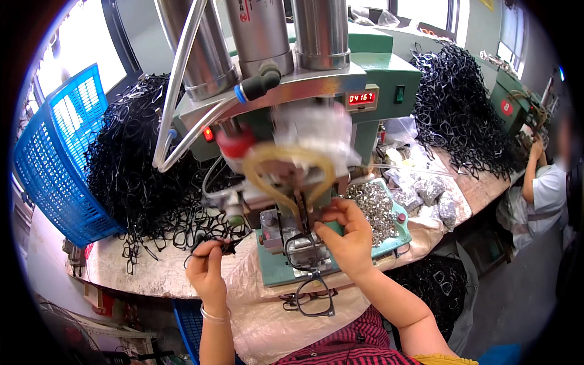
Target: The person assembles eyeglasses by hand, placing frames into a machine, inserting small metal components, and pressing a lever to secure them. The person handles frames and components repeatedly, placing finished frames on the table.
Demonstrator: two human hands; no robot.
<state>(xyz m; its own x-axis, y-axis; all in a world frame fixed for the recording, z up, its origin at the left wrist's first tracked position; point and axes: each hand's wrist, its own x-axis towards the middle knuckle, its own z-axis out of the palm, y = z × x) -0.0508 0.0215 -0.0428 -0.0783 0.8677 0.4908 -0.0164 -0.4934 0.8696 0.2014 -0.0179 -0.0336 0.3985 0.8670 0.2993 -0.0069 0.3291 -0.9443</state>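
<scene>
A black eyeglass frame [314, 296] hangs upright, one rim above the other, in front of the green press [271, 274]. At its upper end, under the press head, my right hand [350, 237] has thumb and fingers closed on it; the exact grip is partly hidden. To the left, my left hand [208, 277] pinches another black eyeglass frame [201, 240] above the bench. A yellow curved hose [258, 176] loops just above my right hand. Beside that hand is a green tray [398, 234] full of small metal parts [371, 210].
Piles of black frames rise at the left [137, 158] and back right [462, 109]. A blue basket [61, 155] tilts at far left. Bags of metal parts [431, 190] lie right of the tray. At far right a person [541, 188] works at another green machine [508, 100].
</scene>
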